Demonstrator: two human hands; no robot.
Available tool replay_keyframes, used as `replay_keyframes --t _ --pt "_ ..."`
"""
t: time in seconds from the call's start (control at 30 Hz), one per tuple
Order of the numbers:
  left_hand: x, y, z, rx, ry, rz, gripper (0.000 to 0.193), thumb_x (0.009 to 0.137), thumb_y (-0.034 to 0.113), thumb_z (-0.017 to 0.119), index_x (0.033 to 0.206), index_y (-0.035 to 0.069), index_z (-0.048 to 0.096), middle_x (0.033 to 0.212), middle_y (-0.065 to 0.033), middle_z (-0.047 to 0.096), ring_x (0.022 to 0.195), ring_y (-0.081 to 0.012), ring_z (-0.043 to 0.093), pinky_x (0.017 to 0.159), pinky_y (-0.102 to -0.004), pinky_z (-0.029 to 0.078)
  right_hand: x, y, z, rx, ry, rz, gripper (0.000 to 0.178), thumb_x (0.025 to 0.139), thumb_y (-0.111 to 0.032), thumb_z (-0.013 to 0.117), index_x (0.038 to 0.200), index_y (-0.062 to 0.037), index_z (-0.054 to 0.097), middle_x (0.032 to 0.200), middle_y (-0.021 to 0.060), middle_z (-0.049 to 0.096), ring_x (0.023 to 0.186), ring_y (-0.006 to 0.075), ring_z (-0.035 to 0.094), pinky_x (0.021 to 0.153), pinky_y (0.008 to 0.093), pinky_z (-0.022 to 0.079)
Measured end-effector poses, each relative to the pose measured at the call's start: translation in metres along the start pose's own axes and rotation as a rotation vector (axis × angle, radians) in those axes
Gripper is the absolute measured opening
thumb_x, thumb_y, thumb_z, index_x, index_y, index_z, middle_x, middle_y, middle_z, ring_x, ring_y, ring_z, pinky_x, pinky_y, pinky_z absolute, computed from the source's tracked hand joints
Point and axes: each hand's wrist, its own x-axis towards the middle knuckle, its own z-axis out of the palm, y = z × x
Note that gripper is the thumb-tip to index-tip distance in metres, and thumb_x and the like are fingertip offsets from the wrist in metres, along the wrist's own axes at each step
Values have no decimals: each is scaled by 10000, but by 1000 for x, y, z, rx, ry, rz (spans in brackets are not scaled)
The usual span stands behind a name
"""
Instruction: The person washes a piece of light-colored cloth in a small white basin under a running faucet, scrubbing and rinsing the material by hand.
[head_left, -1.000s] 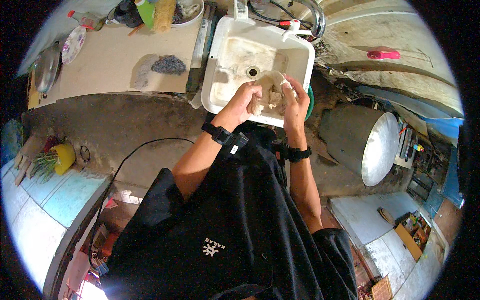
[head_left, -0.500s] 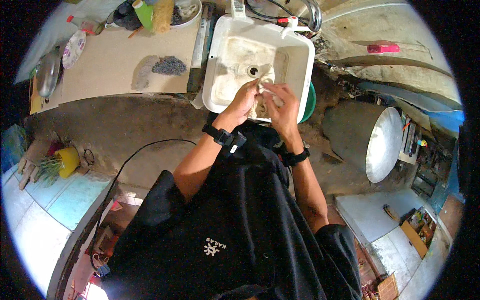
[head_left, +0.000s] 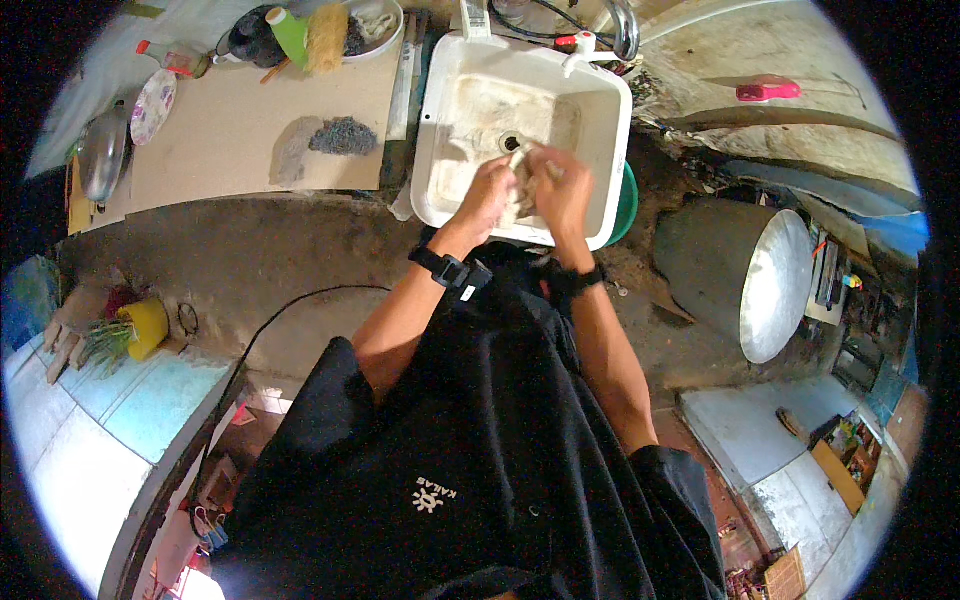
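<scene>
Both my hands work over a white plastic sink [head_left: 424,150], close to its near edge. A pale cream cloth [head_left: 517,200] is bunched between them, hanging low in the basin. My left hand [head_left: 484,203] is closed around one side of it. My right hand [head_left: 563,188], smeared by motion, is curled on the other side. The fingers partly cover the cloth, so its full shape is hidden. Just beyond the hands is the dark drain hole [head_left: 511,143]. A white tap with a red mark [head_left: 577,56] stands at the sink's far right corner; no running water shows.
Cardboard [head_left: 220,140] covers the counter to the left, with a dark grey clump [head_left: 343,136], a green container [head_left: 288,37], a tan brush-like bundle [head_left: 326,38] and a metal bowl [head_left: 378,47]. Right of the sink are a green basin [head_left: 628,207] and a large metal-topped drum [head_left: 775,288].
My right hand has turned and drawn its fingers inward over the cloth. The left hand keeps its hold, nearly in place. The whole view has shifted slightly.
</scene>
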Motion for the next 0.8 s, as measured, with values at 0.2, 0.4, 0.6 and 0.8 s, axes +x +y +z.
replay_keyframes --t 0.2,0.4,0.6,0.8 --pt "-1 -13 1 102 -28 64 503 947 117 406 1389 22 626 969 -35 666 761 -108 624 650 -281 553 9 -11 -2 59 -19 336 248 871 -19 732 1109 -27 802 956 220 761 847 328 754 781 423 603" --pt "0 -16 8 37 83 45 489 962 162 418 1372 7 633 895 -4 604 719 -86 545 657 -251 499 -1 -23 -11 11 -13 93 209 965 -139 727 1135 -51 812 948 229 768 866 328 761 795 427 583" --pt "-6 -5 -1 70 129 48 606 864 116 448 1432 -23 608 822 36 555 662 -75 475 610 -252 451 -15 -4 6 -55 99 -88 261 975 -178 744 1162 -2 788 909 207 772 813 291 743 755 398 561" --pt "-25 12 -35 79 -21 69 564 918 100 475 1462 21 603 908 17 624 791 -64 590 722 -228 512 19 -27 8 425 168 579 340 1029 -224 716 1235 45 738 1042 84 735 912 101 641 723 276 517"
